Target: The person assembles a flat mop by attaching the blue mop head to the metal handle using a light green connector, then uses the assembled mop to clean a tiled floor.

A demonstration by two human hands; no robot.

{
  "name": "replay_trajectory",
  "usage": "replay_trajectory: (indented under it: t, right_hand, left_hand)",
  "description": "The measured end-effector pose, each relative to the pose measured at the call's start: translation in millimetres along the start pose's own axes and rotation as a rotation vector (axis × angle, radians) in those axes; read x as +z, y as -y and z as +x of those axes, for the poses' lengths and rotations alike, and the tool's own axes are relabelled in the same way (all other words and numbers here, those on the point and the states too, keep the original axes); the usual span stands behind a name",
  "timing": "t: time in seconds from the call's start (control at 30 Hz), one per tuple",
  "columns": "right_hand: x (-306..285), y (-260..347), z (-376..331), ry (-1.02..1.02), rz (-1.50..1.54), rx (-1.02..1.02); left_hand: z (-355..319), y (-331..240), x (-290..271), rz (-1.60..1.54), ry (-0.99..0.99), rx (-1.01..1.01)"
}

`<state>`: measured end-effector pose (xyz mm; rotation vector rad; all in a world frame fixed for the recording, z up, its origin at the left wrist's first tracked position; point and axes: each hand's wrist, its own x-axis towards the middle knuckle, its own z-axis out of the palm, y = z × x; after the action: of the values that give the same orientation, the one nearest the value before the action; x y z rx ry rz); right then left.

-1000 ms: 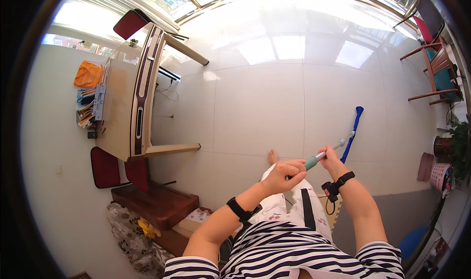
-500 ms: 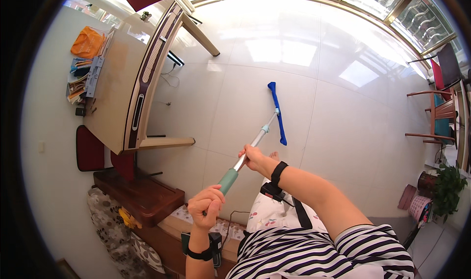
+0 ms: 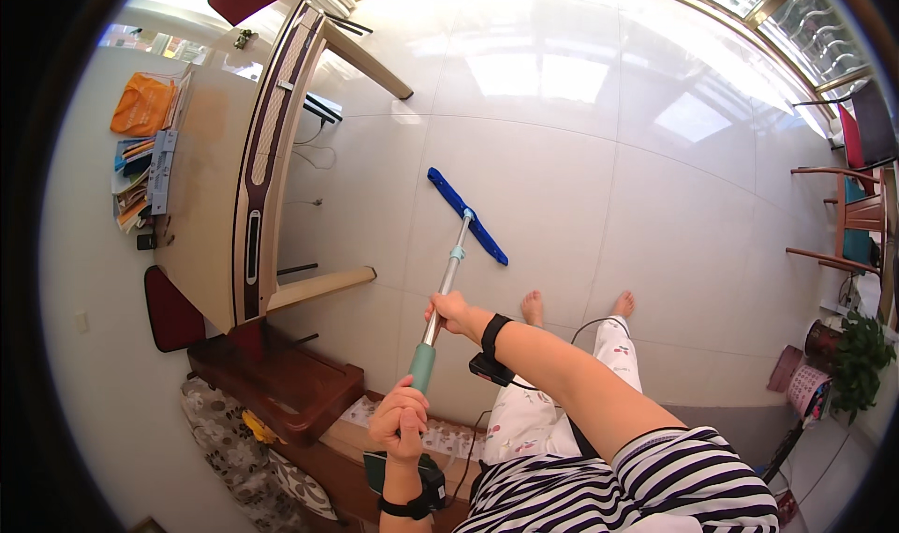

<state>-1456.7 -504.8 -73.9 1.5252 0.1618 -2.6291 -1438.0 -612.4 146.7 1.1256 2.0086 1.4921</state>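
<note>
A flat mop with a long blue head (image 3: 449, 194) lies against the pale tiled floor (image 3: 534, 172), its head slanting from upper left to lower right. The silver pole (image 3: 448, 278) rises from it toward me and ends in a green grip (image 3: 422, 368). My left hand (image 3: 401, 419) is wrapped round the upper end of that grip. Farther down, my right hand (image 3: 451, 314) closes on the metal part of the pole, just beyond the green sleeve. Both wrists carry black straps with small devices.
On the left stands a beige table (image 3: 211, 177) with splayed legs, holding books (image 3: 136, 182) and an orange bag (image 3: 142, 104). Cables (image 3: 318, 154) lie on the floor beside it. A wooden bench (image 3: 272, 388) is at lower left. Wooden chairs (image 3: 857, 216) and a potted plant (image 3: 857, 364) line the right side.
The mop head has swept left across the floor and turned to a steeper slant. Both hands still grip the pole; the right has moved left with it. Both my feet now show.
</note>
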Motion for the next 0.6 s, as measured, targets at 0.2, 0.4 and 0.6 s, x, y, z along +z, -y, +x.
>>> replay_trajectory:
  t: [0.2, 0.4, 0.6]
  right_hand:
    - [-51, 75, -9, 0.059, 0.037, -0.134]
    - [-137, 163, -41, 0.021, 0.258, -0.259]
    - [-253, 253, -82, 0.093, 0.584, -0.404]
  left_hand:
    - [37, -4, 72, -0.017, 0.121, 0.051]
    - [71, -17, 178, -0.017, 0.302, 0.135]
    - [108, -43, 304, -0.071, 0.53, 0.299]
